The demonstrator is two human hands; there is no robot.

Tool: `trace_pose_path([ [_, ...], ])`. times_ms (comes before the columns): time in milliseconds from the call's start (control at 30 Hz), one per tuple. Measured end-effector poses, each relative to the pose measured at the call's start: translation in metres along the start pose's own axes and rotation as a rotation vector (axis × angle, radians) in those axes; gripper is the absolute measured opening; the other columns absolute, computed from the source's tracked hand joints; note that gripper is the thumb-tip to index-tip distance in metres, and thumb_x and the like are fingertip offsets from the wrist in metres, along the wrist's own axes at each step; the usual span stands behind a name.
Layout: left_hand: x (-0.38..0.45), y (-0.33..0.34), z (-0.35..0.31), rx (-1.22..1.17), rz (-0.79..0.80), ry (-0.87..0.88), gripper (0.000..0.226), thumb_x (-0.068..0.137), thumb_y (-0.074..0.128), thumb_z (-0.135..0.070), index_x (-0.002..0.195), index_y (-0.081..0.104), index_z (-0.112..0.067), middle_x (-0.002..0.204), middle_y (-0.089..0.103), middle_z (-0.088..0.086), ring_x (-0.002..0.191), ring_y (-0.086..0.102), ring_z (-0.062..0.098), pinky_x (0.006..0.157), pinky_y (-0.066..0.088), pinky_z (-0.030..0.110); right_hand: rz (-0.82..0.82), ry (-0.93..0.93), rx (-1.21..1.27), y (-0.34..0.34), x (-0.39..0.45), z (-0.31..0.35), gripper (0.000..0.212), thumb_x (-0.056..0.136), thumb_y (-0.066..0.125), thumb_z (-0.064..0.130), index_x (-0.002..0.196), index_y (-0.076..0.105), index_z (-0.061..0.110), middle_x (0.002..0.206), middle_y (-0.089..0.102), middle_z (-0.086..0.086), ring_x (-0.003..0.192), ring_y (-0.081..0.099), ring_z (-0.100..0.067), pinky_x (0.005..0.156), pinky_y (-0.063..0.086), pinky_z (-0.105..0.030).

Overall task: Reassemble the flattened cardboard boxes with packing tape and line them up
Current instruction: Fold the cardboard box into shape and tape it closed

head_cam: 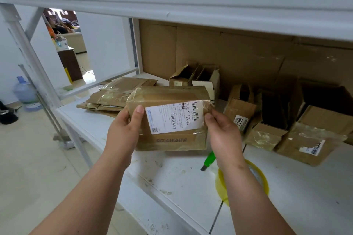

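left hand, right hand: fingers grip box | tape roll half hidden by forearm

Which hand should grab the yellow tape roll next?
The right hand, probably. The yellow tape roll lies on the shelf just under the right forearm, beside the green knife. The left hand grips the far side of the box and could hold it.
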State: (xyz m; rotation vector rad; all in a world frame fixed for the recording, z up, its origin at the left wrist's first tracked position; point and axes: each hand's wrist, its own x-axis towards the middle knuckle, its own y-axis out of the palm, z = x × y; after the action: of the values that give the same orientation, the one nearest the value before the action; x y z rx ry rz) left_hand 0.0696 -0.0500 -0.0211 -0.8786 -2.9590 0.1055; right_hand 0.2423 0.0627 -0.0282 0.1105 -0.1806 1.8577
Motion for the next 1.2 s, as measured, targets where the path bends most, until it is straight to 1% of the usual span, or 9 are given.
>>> trace_pose_path([
  [133, -0.018, -0.004, -0.001, -0.068, 0.017, 0.030, 0.021, 0.098, 0.047, -0.051, 0.103, 0.063, -0.037, 0.101, 0.071, -0.010, 0.102, 0.062, 0.013, 0.078, 0.045, 0.032, 0.100, -0.026, 0.015, -0.007, -0.012, -0.003, 0.027, 0.100, 0.055, 0.029, 0.124, 0.062, 0.040, 0.128, 0.059, 0.024, 0.112, 0.054, 0.004, 0.071, 0.040, 0.005],
  [267, -0.039, -0.006, 0.003, -0.114, 0.067, -0.008, 0.032, 0.100, 0.042, -0.052, 0.123, 0.052, -0.033, 0.111, 0.067, -0.007, 0.110, 0.056, 0.016, 0.088, 0.038, 0.038, 0.121, -0.011, 0.072, -0.015, -0.025, -0.008, 0.016, 0.101, 0.053, 0.029, 0.109, 0.058, 0.041, 0.112, 0.070, 0.018, 0.106, 0.065, -0.004, 0.090, 0.055, -0.030],
  [400, -0.055, -0.011, -0.001, -0.224, 0.130, -0.055, 0.023, 0.103, 0.047, -0.034, 0.122, 0.055, -0.025, 0.113, 0.070, 0.001, 0.114, 0.059, 0.022, 0.104, 0.042, 0.046, 0.055, -0.037, 0.098, -0.031, -0.036, -0.005, 0.013, 0.100, 0.053, 0.035, 0.107, 0.059, 0.044, 0.112, 0.070, 0.017, 0.107, 0.065, -0.007, 0.095, 0.054, -0.041],
  [633, -0.075, -0.010, -0.031, -0.261, 0.242, 0.048, 0.021, 0.099, 0.056, -0.021, 0.112, 0.072, -0.023, 0.103, 0.076, -0.002, 0.097, 0.069, 0.017, 0.082, 0.051, 0.034, -0.018, -0.013, 0.203, -0.061, -0.068, 0.026, 0.014, 0.100, 0.053, 0.032, 0.107, 0.064, 0.038, 0.096, 0.073, 0.022, 0.090, 0.066, 0.008, 0.063, 0.049, -0.010],
  [733, -0.079, -0.007, -0.039, -0.266, 0.250, 0.057, 0.021, 0.097, 0.059, -0.030, 0.112, 0.071, -0.023, 0.099, 0.076, -0.007, 0.093, 0.068, 0.012, 0.077, 0.050, 0.026, -0.088, 0.059, 0.244, -0.071, -0.085, 0.029, 0.016, 0.095, 0.055, 0.046, 0.102, 0.068, 0.042, 0.104, 0.070, 0.023, 0.106, 0.061, 0.000, 0.094, 0.049, -0.031],
  [800, -0.080, -0.007, -0.042, -0.278, 0.272, 0.049, 0.031, 0.097, 0.057, -0.040, 0.120, 0.065, -0.022, 0.110, 0.072, -0.005, 0.109, 0.064, 0.014, 0.098, 0.045, 0.031, -0.142, 0.108, 0.280, -0.078, -0.096, 0.032, 0.038, 0.081, 0.056, 0.059, 0.113, 0.069, 0.042, 0.122, 0.065, 0.013, 0.122, 0.053, -0.014, 0.108, 0.039, -0.047],
  [933, -0.089, -0.009, -0.046, -0.264, 0.433, 0.007, 0.055, 0.093, 0.040, -0.069, 0.115, 0.070, -0.029, 0.122, 0.069, -0.002, 0.127, 0.052, 0.018, 0.117, 0.024, 0.043, -0.246, 0.050, 0.325, -0.099, -0.119, 0.034, 0.037, 0.096, 0.039, 0.025, 0.114, 0.069, 0.037, 0.127, 0.064, 0.009, 0.124, 0.052, -0.016, 0.096, 0.038, -0.035],
  [1067, -0.112, -0.001, -0.045, -0.255, 0.560, -0.055, 0.086, 0.062, 0.046, -0.095, 0.128, 0.062, -0.043, 0.141, 0.056, -0.011, 0.140, 0.038, 0.018, 0.119, 0.019, 0.051, -0.249, 0.062, 0.231, -0.126, -0.150, 0.025, 0.061, 0.082, 0.041, -0.004, 0.130, 0.063, 0.026, 0.125, 0.067, 0.003, 0.120, 0.056, -0.017, 0.102, 0.042, -0.033],
  [1200, -0.145, 0.023, -0.052, -0.223, 0.679, -0.057, 0.062, 0.085, 0.041, -0.078, 0.124, 0.066, -0.036, 0.129, 0.065, -0.009, 0.128, 0.051, 0.013, 0.116, 0.030, 0.045, -0.324, 0.020, 0.170, -0.162, -0.179, 0.015, 0.045, 0.087, 0.061, -0.006, 0.120, 0.062, 0.024, 0.120, 0.068, -0.002, 0.108, 0.062, -0.017, 0.073, 0.049, -0.025],
])
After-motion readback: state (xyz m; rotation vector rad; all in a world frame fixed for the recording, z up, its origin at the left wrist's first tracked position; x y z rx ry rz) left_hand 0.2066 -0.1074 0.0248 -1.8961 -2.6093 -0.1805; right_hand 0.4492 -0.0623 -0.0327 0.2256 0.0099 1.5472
